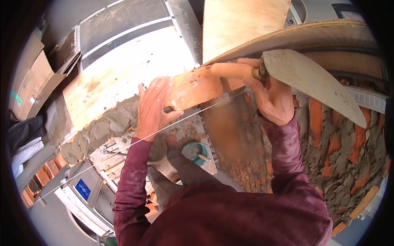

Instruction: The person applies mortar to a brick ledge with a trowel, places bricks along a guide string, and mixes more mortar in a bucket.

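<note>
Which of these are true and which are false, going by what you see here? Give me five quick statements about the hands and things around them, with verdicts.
1. The right hand holds a trowel. True.
2. The left hand grips a hammer. False: it is at the left end of an orange brick.
3. A pale string runs diagonally across the picture. True.
4. The bucket below is bright red. False: the bucket is green.
5. A cardboard box stands at the picture's right edge. False: it is at the left.
</note>
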Motion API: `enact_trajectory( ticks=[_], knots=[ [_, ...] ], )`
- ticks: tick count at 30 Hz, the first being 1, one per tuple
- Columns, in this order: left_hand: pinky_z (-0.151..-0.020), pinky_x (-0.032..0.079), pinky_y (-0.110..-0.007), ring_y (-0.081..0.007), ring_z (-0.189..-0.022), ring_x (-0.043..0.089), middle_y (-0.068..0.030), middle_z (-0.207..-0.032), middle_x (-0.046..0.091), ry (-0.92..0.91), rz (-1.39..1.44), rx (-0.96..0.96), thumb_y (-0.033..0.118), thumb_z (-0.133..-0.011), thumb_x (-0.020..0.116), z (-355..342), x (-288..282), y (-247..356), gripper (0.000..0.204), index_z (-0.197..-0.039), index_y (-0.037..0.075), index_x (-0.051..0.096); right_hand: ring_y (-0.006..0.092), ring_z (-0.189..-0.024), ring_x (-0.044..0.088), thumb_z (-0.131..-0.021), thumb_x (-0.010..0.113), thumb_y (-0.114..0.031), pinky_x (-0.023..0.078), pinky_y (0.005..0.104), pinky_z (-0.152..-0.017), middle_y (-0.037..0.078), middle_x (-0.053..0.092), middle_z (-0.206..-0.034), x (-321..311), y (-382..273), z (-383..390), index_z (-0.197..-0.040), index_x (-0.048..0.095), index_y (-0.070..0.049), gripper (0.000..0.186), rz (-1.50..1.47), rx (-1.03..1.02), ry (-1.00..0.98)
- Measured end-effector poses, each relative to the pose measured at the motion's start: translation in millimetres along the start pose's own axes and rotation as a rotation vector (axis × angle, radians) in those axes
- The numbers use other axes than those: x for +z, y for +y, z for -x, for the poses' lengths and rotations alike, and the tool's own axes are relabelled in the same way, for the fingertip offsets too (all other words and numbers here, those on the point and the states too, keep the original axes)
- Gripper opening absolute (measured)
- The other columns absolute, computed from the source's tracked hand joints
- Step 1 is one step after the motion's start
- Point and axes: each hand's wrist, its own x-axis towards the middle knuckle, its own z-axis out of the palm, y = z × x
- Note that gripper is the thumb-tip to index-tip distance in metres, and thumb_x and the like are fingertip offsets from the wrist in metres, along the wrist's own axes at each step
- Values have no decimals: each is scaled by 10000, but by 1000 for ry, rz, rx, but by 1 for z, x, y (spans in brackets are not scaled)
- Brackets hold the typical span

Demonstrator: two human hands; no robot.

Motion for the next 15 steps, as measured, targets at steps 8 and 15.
enact_trajectory(
  ticks=[8, 15],
  knots=[
    [-1111, 176, -629, -273, -1307, 411, -70, -1391, 480, -5, -25, 8, 292, -544, 866, -6, 2, 4, 946, -1379, 113, 461, 307, -1079, 604, -836, 580, 75, 482, 369, -887, 150, 635, -1172, 27, 39, 15, -1133, 560, -9, 309, 448, -222, -38],
    [-1105, 144, -650, -269, -1310, 407, -60, -1405, 464, -20, -78, -12, 330, -553, 855, -5, 0, 6, 977, -1403, 109, 427, 264, -1054, 605, -819, 607, 57, 472, 366, -892, 97, 663, -1135, 13, 36, 29, -1219, 566, -26, 412, 408, -262, 11]
  ],
)
